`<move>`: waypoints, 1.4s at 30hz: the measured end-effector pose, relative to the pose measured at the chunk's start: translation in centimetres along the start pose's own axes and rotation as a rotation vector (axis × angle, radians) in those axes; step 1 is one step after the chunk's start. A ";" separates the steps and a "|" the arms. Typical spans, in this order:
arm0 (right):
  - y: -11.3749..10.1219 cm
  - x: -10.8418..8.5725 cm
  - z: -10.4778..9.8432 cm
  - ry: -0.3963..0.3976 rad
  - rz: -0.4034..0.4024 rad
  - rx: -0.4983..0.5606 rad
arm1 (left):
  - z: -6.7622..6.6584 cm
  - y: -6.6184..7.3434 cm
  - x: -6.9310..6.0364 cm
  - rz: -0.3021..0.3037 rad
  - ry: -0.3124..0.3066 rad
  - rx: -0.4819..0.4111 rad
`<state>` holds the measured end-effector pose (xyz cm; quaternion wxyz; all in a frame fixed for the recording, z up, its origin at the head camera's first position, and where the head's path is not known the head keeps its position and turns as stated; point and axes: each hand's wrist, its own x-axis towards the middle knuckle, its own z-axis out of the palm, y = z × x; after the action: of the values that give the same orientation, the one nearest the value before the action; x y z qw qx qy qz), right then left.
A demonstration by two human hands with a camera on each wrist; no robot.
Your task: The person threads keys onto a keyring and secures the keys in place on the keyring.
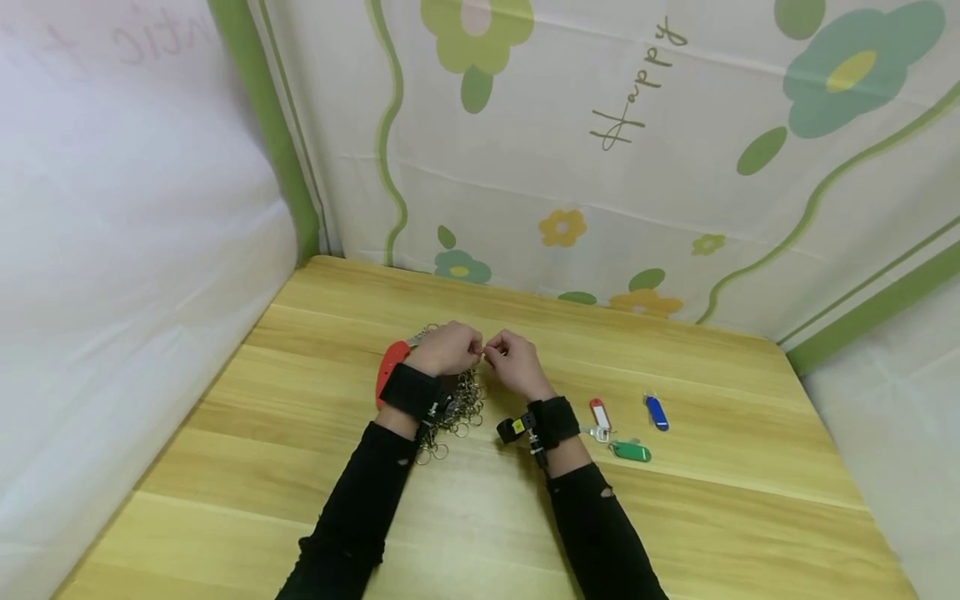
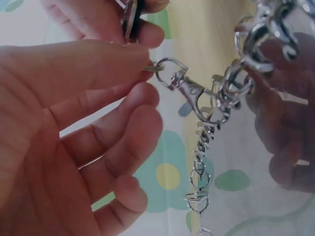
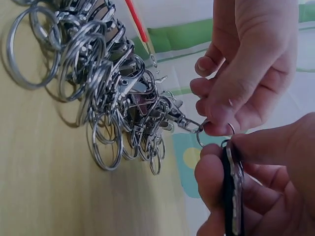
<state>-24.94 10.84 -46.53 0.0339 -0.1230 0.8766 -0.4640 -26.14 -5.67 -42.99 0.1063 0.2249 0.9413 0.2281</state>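
Between its thumb and fingertips, my left hand (image 1: 448, 348) pinches a metal split ring (image 3: 199, 139). This ring joins a silver swivel clasp (image 2: 192, 93), which is linked to a cluster of similar clasps and rings (image 3: 98, 73). Close beside it, my right hand (image 1: 516, 364) pinches a dark, flat piece with a metal edge (image 3: 232, 184), likely a key or tag, against the split ring. The fingertips partly hide where the ring and this piece meet. Left of the cluster stands a red panel (image 1: 392, 371), partly behind the left wrist.
On the wooden table (image 1: 720, 508), right of my right wrist, lie a red key tag (image 1: 599, 413), a blue key tag (image 1: 656, 412), a green key tag (image 1: 631, 452) and a key (image 1: 600, 433). A flowered cloth (image 1: 517, 167) hangs behind the table.
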 end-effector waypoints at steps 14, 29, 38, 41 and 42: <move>-0.2 0.0 -0.1 0.035 0.000 -0.032 | -0.2 0.2 -0.2 0.027 -0.020 0.015; -0.4 0.1 0.1 -0.004 -0.041 -0.047 | 0.1 -0.1 0.1 -0.013 -0.024 0.036; -0.4 0.1 0.1 -0.014 -0.022 0.028 | -0.2 0.1 -0.1 -0.012 -0.024 -0.036; -0.4 0.1 0.1 -0.028 0.003 0.051 | -0.1 0.1 -0.2 -0.010 -0.020 -0.028; -0.3 0.1 0.0 -0.037 0.012 0.049 | -0.1 0.1 -0.1 -0.007 -0.020 -0.025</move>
<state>-24.99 10.63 -46.29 0.0561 -0.1254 0.8650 -0.4826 -25.99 -5.65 -42.82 0.1195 0.2225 0.9381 0.2372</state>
